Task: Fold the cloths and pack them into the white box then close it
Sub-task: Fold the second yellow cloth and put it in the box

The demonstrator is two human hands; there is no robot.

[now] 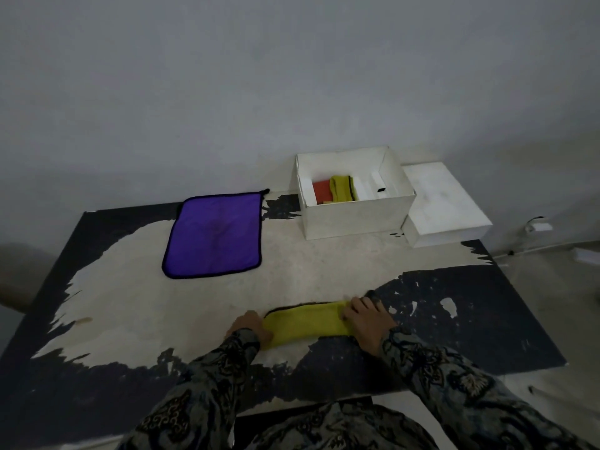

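Left to right: purple cloth [212, 234] flat on table [130, 287]; left hand [251, 326] grips the folded yellow cloth's [305, 321] left end, right hand [367, 315] lies on its right end, fingers seemingly curled over the edge. Open white box [357, 216] behind holds folded cloths, lid [444, 203] beside.

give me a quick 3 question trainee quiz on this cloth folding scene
1. True or false: the open white cardboard box already holds cloths.
2. Which cloth lies spread flat and untouched? A) flat purple cloth with black trim B) folded yellow cloth C) orange cloth
3. Fill in: the white lid lies to the box's ____ in this view.

Key: 1 true, an orange cloth and a yellow one sit inside. 2 A; the left hand and right hand hold the ends of B. 3 right.
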